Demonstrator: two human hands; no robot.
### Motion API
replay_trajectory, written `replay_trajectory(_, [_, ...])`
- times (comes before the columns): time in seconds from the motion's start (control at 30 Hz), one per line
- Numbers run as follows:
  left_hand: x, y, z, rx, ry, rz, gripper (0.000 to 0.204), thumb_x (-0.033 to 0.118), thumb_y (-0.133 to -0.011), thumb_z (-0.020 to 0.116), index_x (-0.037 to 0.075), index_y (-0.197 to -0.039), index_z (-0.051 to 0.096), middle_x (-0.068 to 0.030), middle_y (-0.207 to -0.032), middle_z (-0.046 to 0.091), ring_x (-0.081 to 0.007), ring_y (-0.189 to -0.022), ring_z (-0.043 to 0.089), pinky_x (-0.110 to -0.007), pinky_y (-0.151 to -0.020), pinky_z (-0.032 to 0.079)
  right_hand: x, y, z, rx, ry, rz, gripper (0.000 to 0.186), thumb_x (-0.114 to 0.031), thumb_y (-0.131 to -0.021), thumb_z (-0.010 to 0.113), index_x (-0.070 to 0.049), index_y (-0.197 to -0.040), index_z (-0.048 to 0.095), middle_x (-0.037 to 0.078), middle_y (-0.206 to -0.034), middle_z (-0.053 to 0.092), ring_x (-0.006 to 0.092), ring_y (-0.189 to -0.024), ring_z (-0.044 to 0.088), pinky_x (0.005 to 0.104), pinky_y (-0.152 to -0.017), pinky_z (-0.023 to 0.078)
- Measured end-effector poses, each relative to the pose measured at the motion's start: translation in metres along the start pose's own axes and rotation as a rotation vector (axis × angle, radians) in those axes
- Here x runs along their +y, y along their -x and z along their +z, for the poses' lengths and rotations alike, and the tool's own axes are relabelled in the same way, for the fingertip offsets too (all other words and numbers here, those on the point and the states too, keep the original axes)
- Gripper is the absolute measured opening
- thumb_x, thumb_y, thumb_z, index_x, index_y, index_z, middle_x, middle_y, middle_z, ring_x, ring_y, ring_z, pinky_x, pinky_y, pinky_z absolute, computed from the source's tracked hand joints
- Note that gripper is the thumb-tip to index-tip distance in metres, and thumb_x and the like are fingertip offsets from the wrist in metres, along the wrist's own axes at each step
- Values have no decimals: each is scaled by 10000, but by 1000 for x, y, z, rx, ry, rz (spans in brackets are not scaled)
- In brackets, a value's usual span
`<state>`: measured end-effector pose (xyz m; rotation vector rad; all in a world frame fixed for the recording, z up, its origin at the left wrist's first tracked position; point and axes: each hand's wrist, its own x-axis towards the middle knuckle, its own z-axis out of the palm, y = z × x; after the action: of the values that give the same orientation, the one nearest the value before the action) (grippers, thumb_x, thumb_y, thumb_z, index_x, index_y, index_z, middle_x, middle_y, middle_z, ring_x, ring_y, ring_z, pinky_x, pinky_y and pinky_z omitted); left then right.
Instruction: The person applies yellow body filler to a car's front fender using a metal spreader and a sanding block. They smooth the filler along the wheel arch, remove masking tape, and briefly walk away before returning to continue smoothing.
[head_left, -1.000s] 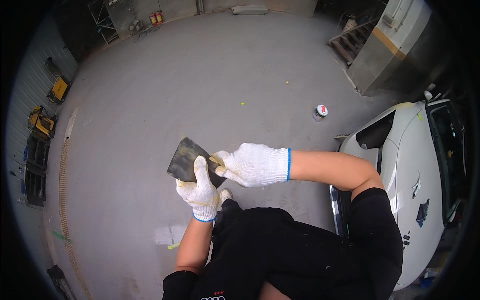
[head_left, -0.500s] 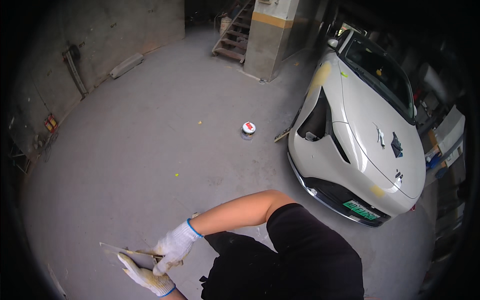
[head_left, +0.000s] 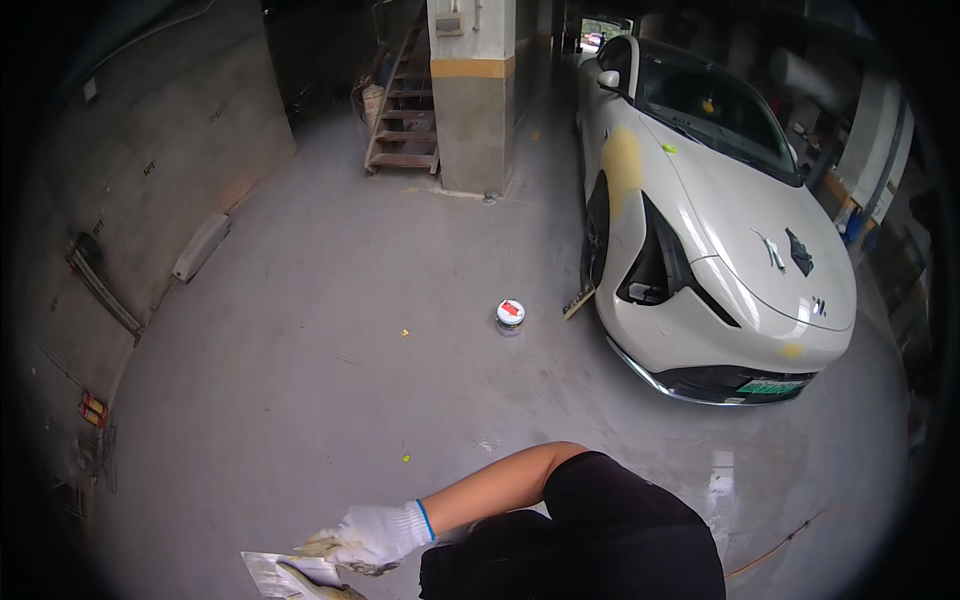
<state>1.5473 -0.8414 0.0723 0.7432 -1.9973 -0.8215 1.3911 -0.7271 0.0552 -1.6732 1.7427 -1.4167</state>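
At the lower left, my left hand in a white work glove is closed on a flat, pale grey putty plate, its thumb lying over the surface. The lower picture edge cuts off most of that hand. My right hand, in a white knit glove with a blue cuff and yellowish smears, reaches in from the right. Its fingers are bent together at the plate's far edge. What they pinch is hidden by the glove.
To the right stands a white car with yellow filler patches and a headlight opening. A round tin with a white and red lid stands on the floor. Farther back are a pillar and steps; a fire extinguisher is at left.
The view has tilted up and turned, so the car and tin sit differently in it. Both hands and the plate now lie lower, and the left hand is mostly out of the picture.
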Motion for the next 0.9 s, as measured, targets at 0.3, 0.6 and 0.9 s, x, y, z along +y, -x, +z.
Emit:
replay_trajectory(0.3, [-38, -141, 125, -125, 363, -409, 451, 328, -1103, 516, 27, -1435, 554, -211, -1141, 688, -289, -973, 665, -412, -876, 558, 85, -142, -73, -205, 230, 173, 354, -334, -1041, 498, -24, -1207, 543, 249, -695, 641, 491, -671, 630, 581, -604, 506])
replay_trajectory(0.6, [-86, -315, 234, -269, 701, -331, 400, 199, -978, 698, -115, -1210, 606, -149, -1036, 708, -228, -913, 688, -366, -801, 578, 164, -269, -167, -400, 229, 347, 364, -287, -965, 582, 44, -1112, 553, 305, -881, 677, 506, -853, 656, 551, -754, 521])
replay_trajectory(0.9, [-116, -489, 331, -436, 755, -518, 453, 362, -1029, 623, -12, -1284, 617, -189, -1080, 696, -282, -950, 689, -404, -817, 564, 276, -351, -246, -15, -381, 448, 925, -360, -783, 806, -85, -1540, 352, 159, -1016, 709, 415, -972, 692, 477, -861, 563])
